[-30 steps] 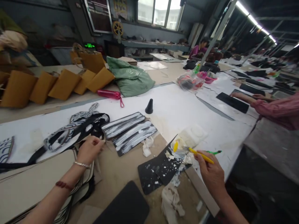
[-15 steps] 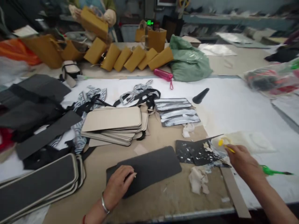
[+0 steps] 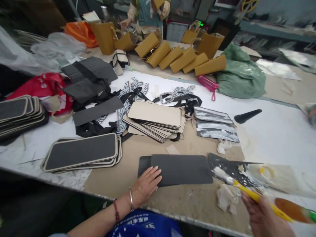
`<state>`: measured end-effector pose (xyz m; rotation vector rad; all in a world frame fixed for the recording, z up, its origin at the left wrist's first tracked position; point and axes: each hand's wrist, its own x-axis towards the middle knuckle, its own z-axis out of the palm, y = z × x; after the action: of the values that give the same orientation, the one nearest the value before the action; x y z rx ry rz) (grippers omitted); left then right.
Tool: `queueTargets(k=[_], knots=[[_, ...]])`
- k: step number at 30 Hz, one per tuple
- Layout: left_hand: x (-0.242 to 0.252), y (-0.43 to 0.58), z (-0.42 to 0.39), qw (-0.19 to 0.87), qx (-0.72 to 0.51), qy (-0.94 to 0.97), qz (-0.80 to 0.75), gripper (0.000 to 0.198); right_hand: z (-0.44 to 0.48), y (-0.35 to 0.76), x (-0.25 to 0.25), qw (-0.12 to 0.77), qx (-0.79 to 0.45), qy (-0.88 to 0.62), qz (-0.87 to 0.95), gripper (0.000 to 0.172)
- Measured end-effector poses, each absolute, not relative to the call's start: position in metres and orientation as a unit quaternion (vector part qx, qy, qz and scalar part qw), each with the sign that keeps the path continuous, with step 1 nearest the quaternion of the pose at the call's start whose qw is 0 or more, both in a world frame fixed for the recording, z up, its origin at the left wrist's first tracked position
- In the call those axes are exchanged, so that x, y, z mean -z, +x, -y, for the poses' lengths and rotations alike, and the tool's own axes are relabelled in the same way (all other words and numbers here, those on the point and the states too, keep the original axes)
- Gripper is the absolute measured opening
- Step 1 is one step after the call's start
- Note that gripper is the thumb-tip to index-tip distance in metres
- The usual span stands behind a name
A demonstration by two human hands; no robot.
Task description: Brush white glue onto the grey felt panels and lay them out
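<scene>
My left hand (image 3: 146,185) lies flat, fingers spread, on the left end of a dark grey rectangular panel (image 3: 182,169) near the table's front edge. My right hand (image 3: 265,219) grips a yellow-handled brush (image 3: 247,190) whose glue-laden white tip points left toward that panel. A green-ended tool (image 3: 296,211) also sticks out from this hand. A tub of white glue (image 3: 268,173) sits on a spattered black sheet (image 3: 229,167) just right of the panel.
A stack of beige panels (image 3: 155,117) and glue-smeared black pieces (image 3: 214,126) lie beyond. Bordered dark panels (image 3: 82,152) are piled at left. Mustard bags (image 3: 185,59), a green sack (image 3: 240,77), a black cone (image 3: 247,116) and a person (image 3: 148,11) are at the back.
The view swung left and down. My left hand flattened on the dark panel. My right hand lifted the brush out of the glue tub and brought it toward the panel.
</scene>
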<state>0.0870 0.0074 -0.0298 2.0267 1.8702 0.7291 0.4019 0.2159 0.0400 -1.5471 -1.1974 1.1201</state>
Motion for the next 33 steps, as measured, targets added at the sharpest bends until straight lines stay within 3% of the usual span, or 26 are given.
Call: queueTargets(k=[4,10,17,33], knots=[[0.035,0.084,-0.005,0.114,-0.268,0.713,-0.638,0.029,-0.161,0.292,-0.039,0.395,-0.605,-0.578,0.379,0.035],[0.043,0.080,-0.006,0.054,-0.280,0.728,-0.623,0.024,-0.129,0.215,-0.021,0.345,-0.650,-0.546,0.401,0.043],[0.048,0.078,-0.007,0.050,-0.299,0.729,-0.614,0.023,-0.133,0.210,-0.009,0.351,-0.615,-0.559,0.432,0.046],[0.046,0.071,-0.010,0.001,-0.269,0.765,-0.586,0.028,-0.226,0.346,0.002,0.498,-0.444,-0.650,0.365,0.048]])
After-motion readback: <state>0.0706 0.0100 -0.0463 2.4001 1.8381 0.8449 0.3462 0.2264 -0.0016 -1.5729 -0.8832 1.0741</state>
